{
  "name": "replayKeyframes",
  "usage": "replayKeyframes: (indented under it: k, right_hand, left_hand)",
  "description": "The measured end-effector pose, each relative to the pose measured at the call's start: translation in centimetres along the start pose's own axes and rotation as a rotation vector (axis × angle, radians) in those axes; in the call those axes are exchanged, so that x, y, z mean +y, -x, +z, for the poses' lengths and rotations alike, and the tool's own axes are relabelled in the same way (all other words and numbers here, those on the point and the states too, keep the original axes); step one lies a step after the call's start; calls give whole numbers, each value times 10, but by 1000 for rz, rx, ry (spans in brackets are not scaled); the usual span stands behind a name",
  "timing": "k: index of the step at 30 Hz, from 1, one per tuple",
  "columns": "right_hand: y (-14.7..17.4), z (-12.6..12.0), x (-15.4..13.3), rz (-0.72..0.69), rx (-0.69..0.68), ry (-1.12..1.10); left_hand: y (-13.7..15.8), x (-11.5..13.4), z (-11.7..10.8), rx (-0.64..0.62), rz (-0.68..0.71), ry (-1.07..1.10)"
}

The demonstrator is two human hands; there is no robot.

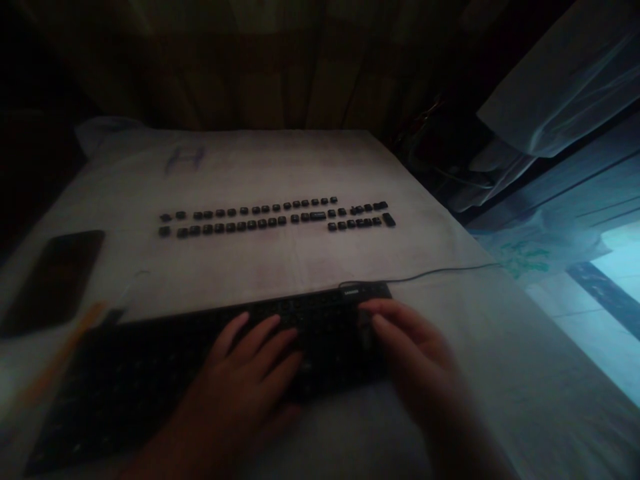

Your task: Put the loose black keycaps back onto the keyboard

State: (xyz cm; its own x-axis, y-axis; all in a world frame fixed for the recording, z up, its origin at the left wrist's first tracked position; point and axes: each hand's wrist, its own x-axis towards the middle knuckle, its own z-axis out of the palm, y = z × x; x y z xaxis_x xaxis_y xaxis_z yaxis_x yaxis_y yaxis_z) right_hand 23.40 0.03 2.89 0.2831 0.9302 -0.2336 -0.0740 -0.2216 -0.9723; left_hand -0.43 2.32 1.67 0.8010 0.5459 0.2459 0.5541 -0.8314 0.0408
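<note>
A black keyboard (165, 360) lies slanted across the near part of the table, its detail blurred and dim. My left hand (250, 373) rests on its middle with the fingers spread, holding nothing. At the keyboard's right end, my right hand (420, 353) is closed in a pinch. Between thumb and forefinger shows a small dark keycap (367, 328), partly hidden by the fingers. Farther back, loose black keycaps (250, 225) lie in two long rows, with a short group (357, 224) at their right.
The table has a pale cover (280, 160). A dark flat phone-like object (55, 280) lies at the left, near a blurred orange-handled tool (65, 353). The keyboard's cable (430, 272) runs off the right edge. Clear plastic sheeting (560, 87) hangs at the upper right.
</note>
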Motion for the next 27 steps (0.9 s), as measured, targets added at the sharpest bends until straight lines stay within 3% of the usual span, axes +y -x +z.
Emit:
replayKeyframes:
  k: [7, 11, 16, 20, 27]
  right_hand:
    - [0, 2, -4, -7, -2, 8]
    - [1, 1, -4, 8, -10, -4]
    - [1, 1, -2, 2, -18, -18]
    - [0, 1, -2, -4, -7, -14]
    - [-1, 0, 0, -2, 2, -10]
  left_hand:
    - [-8, -1, -6, 15, 21, 23]
    - [-9, 1, -6, 52, -52, 70]
    - [-9, 2, -5, -25, -20, 65]
    - [-9, 3, -5, 30, -69, 80]
    - [-11, -10, -22, 68, -23, 69]
